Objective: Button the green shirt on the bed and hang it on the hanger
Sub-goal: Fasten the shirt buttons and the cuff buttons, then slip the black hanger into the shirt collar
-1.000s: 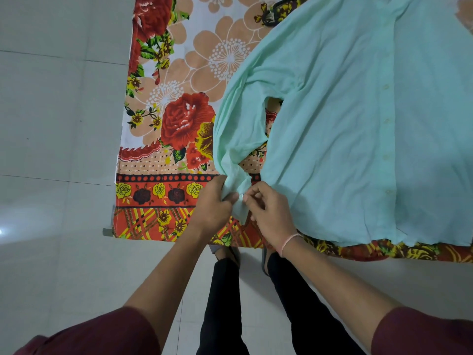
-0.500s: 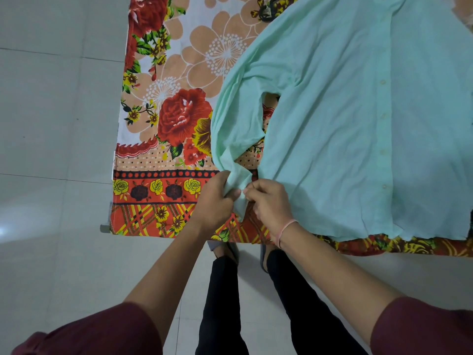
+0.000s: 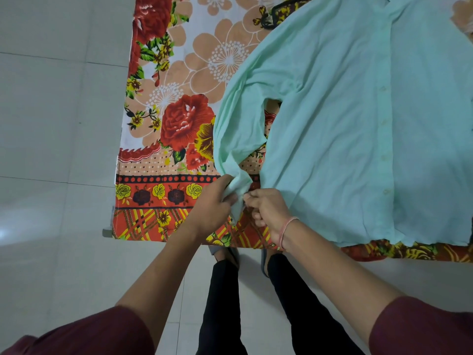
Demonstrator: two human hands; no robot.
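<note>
A shirt of thin, matt mint-green cloth, softly creased, with small pale buttons of a smooth look down its front. Its cuff bunches into soft folds. Under it, a bedsheet of matt woven cloth printed with red roses, peach flowers and a yellow-on-orange border. The floor is pale glossy tile, smooth, with thin grout lines and a soft glare patch at the left. A thin pink thread band circles one wrist. The sleeves are matt maroon cloth; the trousers are matt black cloth.
</note>
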